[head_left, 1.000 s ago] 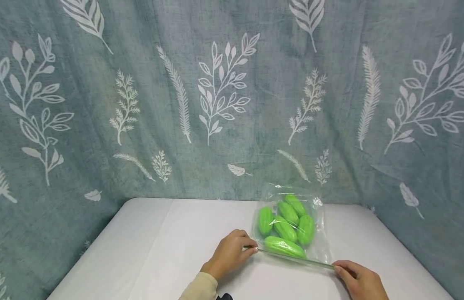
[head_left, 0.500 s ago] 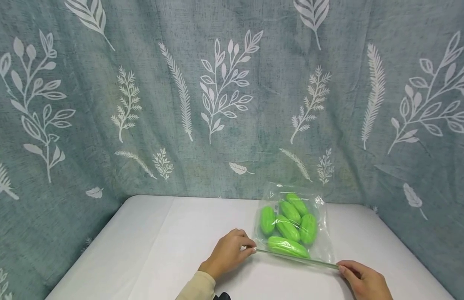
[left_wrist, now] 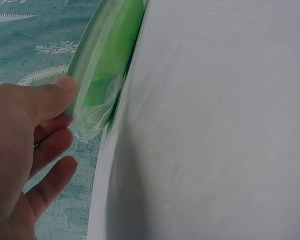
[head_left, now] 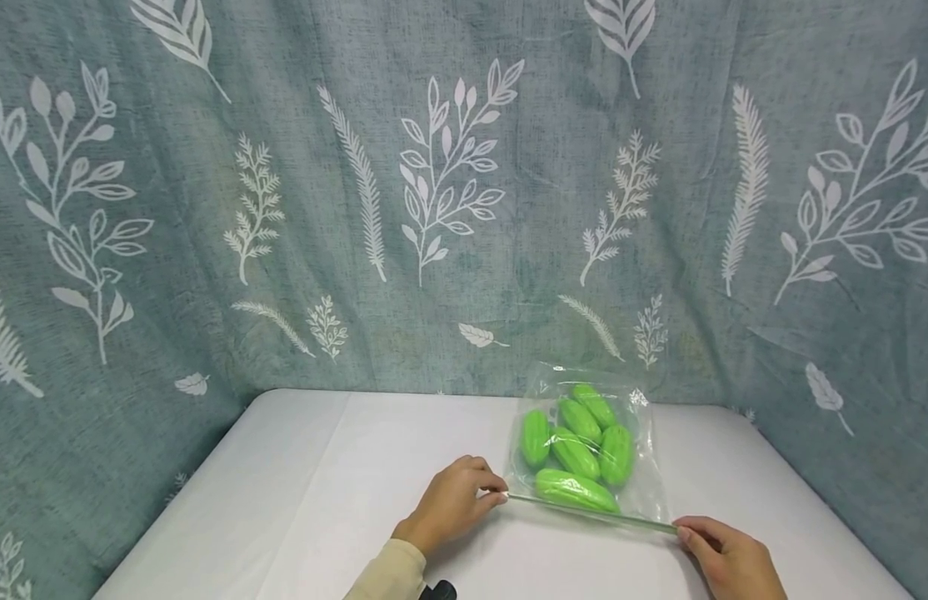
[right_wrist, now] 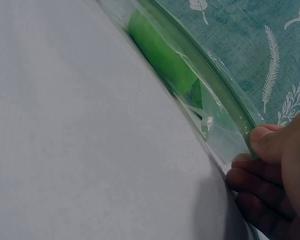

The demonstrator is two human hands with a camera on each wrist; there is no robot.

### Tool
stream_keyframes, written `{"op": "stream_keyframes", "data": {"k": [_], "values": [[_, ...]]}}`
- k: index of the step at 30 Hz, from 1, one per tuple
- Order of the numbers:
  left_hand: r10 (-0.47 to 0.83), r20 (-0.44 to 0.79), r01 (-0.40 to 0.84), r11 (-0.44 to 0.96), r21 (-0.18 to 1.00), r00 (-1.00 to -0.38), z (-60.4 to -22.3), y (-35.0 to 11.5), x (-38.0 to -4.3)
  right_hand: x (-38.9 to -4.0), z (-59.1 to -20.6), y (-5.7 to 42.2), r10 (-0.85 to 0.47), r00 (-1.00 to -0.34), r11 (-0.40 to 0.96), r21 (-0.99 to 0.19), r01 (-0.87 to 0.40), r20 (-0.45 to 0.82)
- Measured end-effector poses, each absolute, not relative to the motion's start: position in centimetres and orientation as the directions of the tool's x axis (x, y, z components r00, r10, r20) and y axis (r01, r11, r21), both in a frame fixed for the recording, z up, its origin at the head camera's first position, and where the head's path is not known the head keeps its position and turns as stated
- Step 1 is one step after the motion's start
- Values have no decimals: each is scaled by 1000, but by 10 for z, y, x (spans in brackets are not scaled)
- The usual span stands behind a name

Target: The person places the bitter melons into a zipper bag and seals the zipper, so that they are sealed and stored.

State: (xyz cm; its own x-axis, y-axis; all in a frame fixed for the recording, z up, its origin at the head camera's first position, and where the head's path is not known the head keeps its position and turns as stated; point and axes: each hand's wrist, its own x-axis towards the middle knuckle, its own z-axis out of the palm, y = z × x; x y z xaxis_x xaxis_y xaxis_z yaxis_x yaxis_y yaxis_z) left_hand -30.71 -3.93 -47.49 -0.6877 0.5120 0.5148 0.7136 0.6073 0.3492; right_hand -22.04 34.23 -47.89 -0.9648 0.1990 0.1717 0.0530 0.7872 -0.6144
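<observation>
A clear plastic zip bag (head_left: pixel 646 467) lies on the table with its green-edged mouth toward me. Inside are several bright green, cucumber-shaped vegetables (head_left: pixel 576 490), one lying lengthwise just behind the mouth. My left hand (head_left: pixel 451 506) pinches the left end of the mouth strip between thumb and forefinger. At the right end, the thumb and fingers of my right hand (head_left: pixel 734 560) pinch the same strip. Between them the strip runs nearly straight. In the left wrist view the green strip (left_wrist: pixel 85 42) stands raised along the bag; the right wrist view shows the strip (right_wrist: pixel 210 65) ending under my thumb.
A white cloth covers the table (head_left: pixel 299 467). Behind and at both sides hangs a teal curtain (head_left: pixel 464 317) with white leaf prints. A small black object (head_left: pixel 440 591) shows beside my left sleeve (head_left: pixel 392 571).
My left hand has shifted slightly left and my right hand slightly right, both still pinching the strip. The head view has moved a little. The vegetables keep their arrangement.
</observation>
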Motion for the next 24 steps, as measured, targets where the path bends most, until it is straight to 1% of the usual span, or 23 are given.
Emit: {"op": "stream_keyframes", "data": {"k": [10, 24], "values": [[517, 513, 720, 588, 369, -685, -474, -42, -307, -219, -478, 341, 205, -965, 782, -621, 59, 166], [507, 472, 690, 577, 436, -722, -473, -48, -305, -220, -477, 342, 233, -966, 763, -638, 108, 115]]}}
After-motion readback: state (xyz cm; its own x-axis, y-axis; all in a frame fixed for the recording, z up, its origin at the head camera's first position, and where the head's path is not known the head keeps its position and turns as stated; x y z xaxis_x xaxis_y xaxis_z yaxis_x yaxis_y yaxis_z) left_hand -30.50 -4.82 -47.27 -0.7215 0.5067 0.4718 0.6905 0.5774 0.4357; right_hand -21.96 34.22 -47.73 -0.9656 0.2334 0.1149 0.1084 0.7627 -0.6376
